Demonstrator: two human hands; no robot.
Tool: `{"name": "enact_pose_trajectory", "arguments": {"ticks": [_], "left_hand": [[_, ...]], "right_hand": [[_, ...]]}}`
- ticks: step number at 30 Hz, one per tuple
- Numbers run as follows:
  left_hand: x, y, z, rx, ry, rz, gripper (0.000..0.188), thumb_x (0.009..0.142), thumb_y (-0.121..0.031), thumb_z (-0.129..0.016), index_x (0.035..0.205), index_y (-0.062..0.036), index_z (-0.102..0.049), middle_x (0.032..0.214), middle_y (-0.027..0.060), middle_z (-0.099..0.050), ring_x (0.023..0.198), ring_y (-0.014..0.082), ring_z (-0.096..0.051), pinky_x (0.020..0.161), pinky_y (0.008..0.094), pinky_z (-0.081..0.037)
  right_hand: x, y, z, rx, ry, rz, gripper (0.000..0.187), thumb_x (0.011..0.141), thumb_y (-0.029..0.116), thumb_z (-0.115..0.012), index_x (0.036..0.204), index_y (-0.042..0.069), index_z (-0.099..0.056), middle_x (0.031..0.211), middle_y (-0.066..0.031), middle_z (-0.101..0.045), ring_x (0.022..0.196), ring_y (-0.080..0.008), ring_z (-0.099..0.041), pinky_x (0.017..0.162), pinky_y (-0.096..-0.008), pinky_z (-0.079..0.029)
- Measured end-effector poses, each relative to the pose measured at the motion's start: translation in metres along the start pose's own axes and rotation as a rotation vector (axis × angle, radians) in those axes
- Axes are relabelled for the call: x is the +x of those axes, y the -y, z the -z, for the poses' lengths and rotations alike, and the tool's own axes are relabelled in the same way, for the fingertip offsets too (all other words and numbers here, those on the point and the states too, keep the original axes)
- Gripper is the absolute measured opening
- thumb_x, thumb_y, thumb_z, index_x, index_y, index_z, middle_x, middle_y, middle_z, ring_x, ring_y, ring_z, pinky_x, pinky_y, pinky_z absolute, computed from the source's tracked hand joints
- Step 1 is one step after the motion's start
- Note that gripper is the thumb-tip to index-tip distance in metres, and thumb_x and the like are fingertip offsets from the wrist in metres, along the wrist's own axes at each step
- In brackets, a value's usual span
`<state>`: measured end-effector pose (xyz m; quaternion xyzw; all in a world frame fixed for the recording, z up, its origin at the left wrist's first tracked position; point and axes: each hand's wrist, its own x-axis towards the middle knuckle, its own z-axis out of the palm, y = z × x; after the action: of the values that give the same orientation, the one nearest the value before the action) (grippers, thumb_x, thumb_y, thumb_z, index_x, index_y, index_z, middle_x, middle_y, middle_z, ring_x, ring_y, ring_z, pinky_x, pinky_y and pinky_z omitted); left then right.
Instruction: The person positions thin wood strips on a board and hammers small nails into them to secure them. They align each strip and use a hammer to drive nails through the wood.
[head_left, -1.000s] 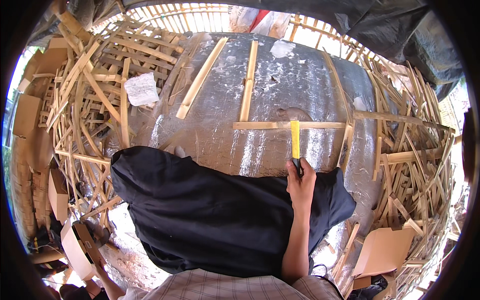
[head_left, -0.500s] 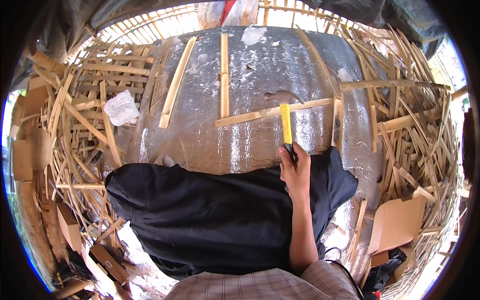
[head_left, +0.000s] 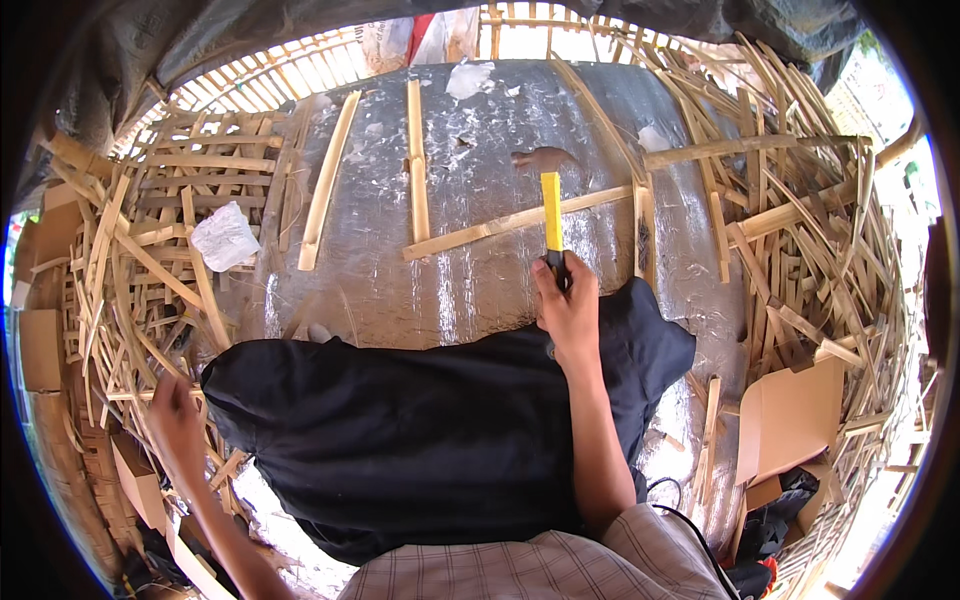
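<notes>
My right hand [head_left: 570, 300] is closed round the black grip of a claw hammer [head_left: 553, 212] with a yellow shaft. The hammer points away from me, its dark head raised over the silvery sheet [head_left: 380, 300]. Below the hammer a bamboo strip [head_left: 500, 230] lies slantwise on the sheet. At the far left my left hand [head_left: 176, 420] is beside my knee, above loose strips; motion smears its fingers, and I cannot make out anything in them. My crossed legs are covered in black cloth [head_left: 420, 440].
Two more bamboo strips [head_left: 330, 185] lie lengthwise on the sheet. A crumpled white piece [head_left: 225, 237] rests on a woven bamboo lattice at left. Heaps of split bamboo [head_left: 800, 250] crowd the right, with an opened cardboard box [head_left: 790, 415] near me. Bamboo slats form the far wall.
My left hand has come into view at the left edge. The hammer has swung more upright and, with my right hand, appears slightly higher and further left; the whole view has shifted a little.
</notes>
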<state>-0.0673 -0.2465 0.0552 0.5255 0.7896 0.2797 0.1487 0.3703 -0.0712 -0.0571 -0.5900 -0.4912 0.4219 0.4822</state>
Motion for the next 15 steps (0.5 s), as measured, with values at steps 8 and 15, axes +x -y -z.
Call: {"name": "enact_pose_trajectory", "arguments": {"ticks": [8, 15], "left_hand": [[0.203, -0.086, -0.195, 0.285, 0.545, -0.203, 0.042, 0.095, -0.023, -0.073, 0.131, -0.0055, -0.061, 0.103, 0.0191, -0.072, 0.097, 0.0290, -0.071, 0.086, 0.0448, -0.054], [0.212, -0.042, -0.288, 0.153, 0.840, -0.224, 0.109, 0.078, -0.015, -0.091, 0.164, -0.0296, -0.026, 0.159, 0.0251, -0.041, 0.135, 0.0388, -0.058, 0.117, 0.0515, -0.047]], "right_hand": [[0.107, 0.018, -0.048, -0.356, 0.202, 0.137, 0.028, 0.091, 0.016, -0.080, 0.082, 0.000, -0.060, 0.067, -0.0096, -0.060, 0.057, -0.0218, -0.059, 0.055, -0.0384, -0.046], [0.141, -0.067, -0.055, -0.532, 0.256, 0.223, 0.029, 0.080, 0.012, -0.090, 0.088, 0.000, -0.065, 0.079, -0.0111, -0.071, 0.068, -0.0208, -0.068, 0.065, -0.0380, -0.054]]}}
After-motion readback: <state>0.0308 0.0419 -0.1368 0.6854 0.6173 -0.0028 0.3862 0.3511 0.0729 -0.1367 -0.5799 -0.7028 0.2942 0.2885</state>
